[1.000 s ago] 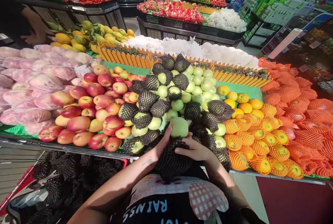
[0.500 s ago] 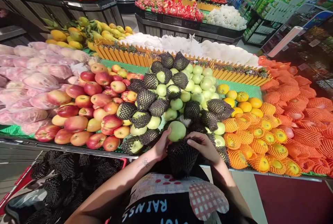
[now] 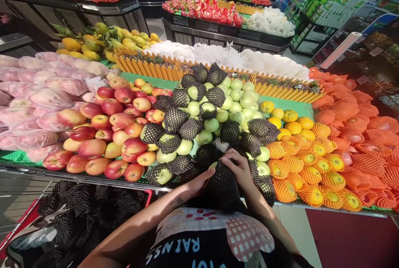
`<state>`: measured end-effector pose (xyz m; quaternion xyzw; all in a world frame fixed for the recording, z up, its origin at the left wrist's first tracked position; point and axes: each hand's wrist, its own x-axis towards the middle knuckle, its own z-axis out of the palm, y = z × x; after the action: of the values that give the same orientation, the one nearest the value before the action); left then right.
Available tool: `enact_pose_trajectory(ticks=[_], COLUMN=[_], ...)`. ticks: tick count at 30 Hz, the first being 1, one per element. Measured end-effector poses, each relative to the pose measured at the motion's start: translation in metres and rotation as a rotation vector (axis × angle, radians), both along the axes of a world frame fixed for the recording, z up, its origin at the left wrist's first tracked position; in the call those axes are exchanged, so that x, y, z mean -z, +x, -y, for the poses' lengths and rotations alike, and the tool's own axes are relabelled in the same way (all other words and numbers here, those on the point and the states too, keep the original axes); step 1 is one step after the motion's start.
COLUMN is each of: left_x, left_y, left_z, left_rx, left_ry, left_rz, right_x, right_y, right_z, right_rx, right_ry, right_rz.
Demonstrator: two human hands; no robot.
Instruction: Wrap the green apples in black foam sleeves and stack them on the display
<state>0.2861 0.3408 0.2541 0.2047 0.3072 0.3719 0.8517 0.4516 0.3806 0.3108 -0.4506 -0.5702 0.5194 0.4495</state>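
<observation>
Left hand [image 3: 201, 180] curls against the left side of a black net sleeve [image 3: 225, 183], thumb up by a sliver of green apple [image 3: 213, 164]; right hand [image 3: 239, 168] grips the sleeve near its top, fingers bunched. Rest of the apple hidden, can't tell how deep it sits. Both are off the display stand [image 3: 62, 173], just beyond the middle of its front edge, close to the person's body. To do this well: keep the left palm under the fruit, stretch the net evenly, draw it up gently, don't snag or bruise.
</observation>
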Motion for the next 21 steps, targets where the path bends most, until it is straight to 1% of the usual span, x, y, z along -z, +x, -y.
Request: enact_pose_trajectory(ticks=[3,5,7,9,13,15,17,18,19,21], left_x=[0.0,-0.001,-0.004,-0.009,-0.02,-0.026,-0.03,-0.031,-0.032,-0.033], left_y=[-0.003,-0.005,-0.006,-0.009,-0.017,-0.021,-0.023,-0.024,-0.024,-0.021], left_z=[0.001,0.0,-0.003,-0.006,-0.008,-0.005,-0.001,0.002,0.005,0.009], left_rx=[0.005,-0.005,0.018,0.087,0.305,0.345,0.337,0.32,0.284,0.145], left_ry=[0.108,0.145,0.189,0.257,0.351,0.393,0.408,0.389,0.349,0.235], left_rz=[0.003,-0.041,-0.095,-0.13,-0.154,-0.193,-0.22,-0.208,-0.176,-0.085], right_x=[0.004,0.006,0.007,0.005,-0.001,-0.001,0.002,0.005,0.007,0.012], right_y=[-0.004,-0.004,-0.004,-0.004,-0.003,-0.003,-0.004,-0.004,-0.005,-0.007], right_z=[0.002,0.004,0.006,0.008,0.012,0.011,0.007,0.006,0.004,0.005], right_rx=[0.066,0.099,0.1,0.074,-0.036,-0.074,-0.104,-0.112,-0.111,-0.082], right_ry=[-0.082,-0.125,-0.142,-0.149,-0.201,-0.196,-0.197,-0.222,-0.259,-0.341], right_rz=[-0.039,-0.063,-0.058,-0.035,-0.029,-0.039,-0.06,-0.084,-0.112,-0.167])
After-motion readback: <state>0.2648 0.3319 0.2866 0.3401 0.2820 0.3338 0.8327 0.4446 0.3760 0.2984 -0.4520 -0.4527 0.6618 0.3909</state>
